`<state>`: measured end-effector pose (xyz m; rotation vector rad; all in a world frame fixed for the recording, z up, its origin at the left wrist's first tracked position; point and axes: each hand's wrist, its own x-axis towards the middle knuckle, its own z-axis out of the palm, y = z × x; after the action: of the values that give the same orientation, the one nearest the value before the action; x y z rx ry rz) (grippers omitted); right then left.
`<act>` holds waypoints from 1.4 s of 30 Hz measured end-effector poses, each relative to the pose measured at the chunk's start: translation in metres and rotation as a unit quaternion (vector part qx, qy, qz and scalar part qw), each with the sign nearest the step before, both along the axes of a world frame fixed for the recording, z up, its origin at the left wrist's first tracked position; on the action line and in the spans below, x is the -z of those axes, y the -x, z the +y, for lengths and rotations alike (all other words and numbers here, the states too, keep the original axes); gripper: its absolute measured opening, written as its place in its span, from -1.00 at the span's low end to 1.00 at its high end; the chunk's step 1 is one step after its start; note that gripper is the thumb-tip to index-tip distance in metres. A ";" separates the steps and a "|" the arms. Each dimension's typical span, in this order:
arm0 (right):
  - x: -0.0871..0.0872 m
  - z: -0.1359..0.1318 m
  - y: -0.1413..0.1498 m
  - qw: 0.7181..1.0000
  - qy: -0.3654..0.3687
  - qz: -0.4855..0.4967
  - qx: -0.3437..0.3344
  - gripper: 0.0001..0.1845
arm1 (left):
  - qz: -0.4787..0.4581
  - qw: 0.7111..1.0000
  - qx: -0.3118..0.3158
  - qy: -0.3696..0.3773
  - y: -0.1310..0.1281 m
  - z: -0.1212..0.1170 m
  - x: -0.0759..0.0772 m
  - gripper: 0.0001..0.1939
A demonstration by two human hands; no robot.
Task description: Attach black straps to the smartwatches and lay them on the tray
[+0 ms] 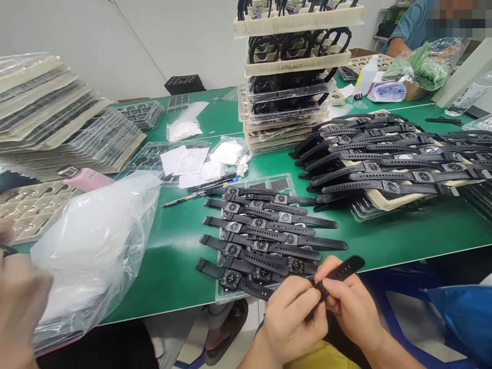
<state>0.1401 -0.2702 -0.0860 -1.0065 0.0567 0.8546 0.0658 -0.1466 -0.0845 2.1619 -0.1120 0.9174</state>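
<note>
- While both hands close on it, a black watch strap shows as a flat, matte band with a row of oval holes along its free end, which points up and to the right; the other end is hidden by fingers.
- Position: held in the air over the near edge of a green bench mat, just beside a clear plastic tray.
- Writing: handwritten paper slips lie beyond the tray, and a white bottle stands far right; neither text is readable at this size.
- Grip: both hands are clamped on the strap, with fingers and thumbs together around it.
- Pose: the left hand rises from below with fingers curled; the right hand meets it from the right, its wrist angled inward.
- Surroundings: black smartwatches lie in rows on the clear tray, round backs up. More lie on a beige tray to the right, and a stack of beige trays stands beyond.
- Other people: another person's hand is at the left edge, beside a clear plastic bag; a teal sleeve shows far right.
</note>
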 end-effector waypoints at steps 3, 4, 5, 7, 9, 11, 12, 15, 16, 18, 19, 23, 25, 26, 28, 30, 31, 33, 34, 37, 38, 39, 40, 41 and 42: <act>-0.005 0.002 -0.001 1.000 0.005 0.016 0.004 -0.73 | -0.011 1.000 0.002 0.024 -0.001 0.001 0.000 -0.80; -0.008 0.002 -0.001 1.000 0.005 0.018 0.008 -0.73 | -0.012 1.000 0.003 0.029 -0.001 0.002 0.000 -0.80; -0.010 0.002 -0.001 1.000 0.006 0.014 0.011 -0.72 | -0.009 0.999 0.007 0.035 -0.002 0.002 0.000 -0.81; -0.013 0.000 0.000 1.000 0.016 -0.013 0.008 -0.66 | -0.001 0.998 0.023 0.067 -0.002 0.002 0.000 -0.82; -0.013 -0.004 0.000 0.998 0.034 -0.048 -0.011 -0.58 | 0.009 0.993 0.039 0.113 -0.001 0.002 0.000 -0.85; -0.014 -0.009 -0.003 0.996 0.046 -0.069 -0.041 -0.52 | 0.014 0.988 0.047 0.146 0.002 0.003 0.001 -0.86; -0.014 -0.011 -0.005 0.994 0.049 -0.079 -0.054 -0.52 | 0.021 0.985 0.053 0.163 0.003 0.004 0.002 -0.87; -0.019 -0.013 -0.019 0.980 0.041 -0.155 -0.120 -0.57 | 0.071 0.962 0.086 0.249 0.005 0.006 0.004 -0.87; -0.021 -0.012 -0.025 0.967 0.042 -0.193 -0.161 -0.61 | 0.087 0.952 0.096 0.276 0.005 0.007 0.005 -0.88; -0.025 -0.006 -0.034 0.934 0.068 -0.263 -0.231 -0.68 | 0.105 0.942 0.101 0.302 0.000 0.008 0.005 -0.87; -0.027 -0.002 -0.038 0.921 0.094 -0.287 -0.245 -0.69 | 0.106 0.943 0.096 0.300 -0.004 0.009 0.004 -0.80; -0.029 0.013 -0.039 0.924 0.132 -0.252 -0.254 -0.62 | 0.084 0.957 0.046 0.275 -0.025 0.012 -0.003 -0.55; -0.028 0.016 -0.036 0.929 0.115 -0.229 -0.269 -0.59 | 0.068 0.963 0.025 0.261 -0.033 0.014 -0.007 -0.53; -0.027 0.017 -0.034 0.929 0.113 -0.232 -0.267 -0.59 | 0.063 0.964 0.021 0.258 -0.036 0.015 -0.009 -0.58; -0.026 0.017 -0.032 0.930 0.121 -0.243 -0.248 -0.65 | 0.061 0.965 0.018 0.256 -0.040 0.018 -0.011 -0.54; -0.026 0.017 -0.030 0.937 0.130 -0.236 -0.223 -0.56 | 0.054 0.966 0.014 0.252 -0.043 0.019 -0.012 -0.56; -0.026 0.017 -0.030 0.941 0.132 -0.229 -0.212 -0.46 | 0.047 0.967 0.011 0.249 -0.043 0.020 -0.013 -0.57; -0.028 0.018 -0.029 0.948 0.137 -0.215 -0.190 -0.30 | 0.031 0.969 0.008 0.243 -0.042 0.019 -0.013 -0.58; -0.028 0.019 -0.028 0.950 0.139 -0.209 -0.186 -0.25 | 0.027 0.969 0.010 0.244 -0.039 0.018 -0.011 -0.58; -0.028 0.020 -0.027 0.950 0.133 -0.195 -0.205 -0.19 | 0.050 0.957 0.042 0.281 -0.025 0.010 -0.002 -0.60; -0.027 0.019 -0.026 0.949 0.130 -0.200 -0.205 -0.21 | 0.067 0.946 0.061 0.311 -0.019 0.006 0.002 -0.60; -0.025 0.016 -0.025 0.949 0.127 -0.216 -0.192 -0.25 | 0.084 0.929 0.089 0.348 -0.013 0.002 0.006 -0.59; -0.022 0.013 -0.024 0.947 0.128 -0.245 -0.163 -0.32 | 0.095 0.907 0.114 0.394 -0.008 -0.001 0.010 -0.59; -0.018 0.008 -0.022 0.942 0.132 -0.282 -0.123 -0.41 | 0.102 0.878 0.135 0.448 -0.004 -0.004 0.013 -0.58; -0.015 0.003 -0.020 0.932 0.137 -0.325 -0.085 -0.51 | 0.104 0.841 0.152 0.508 -0.001 -0.006 0.015 -0.59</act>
<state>0.1598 -0.2670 -0.0712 -1.5362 -0.4946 0.6408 0.0666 -0.1528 -0.0998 1.1713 0.1212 0.3804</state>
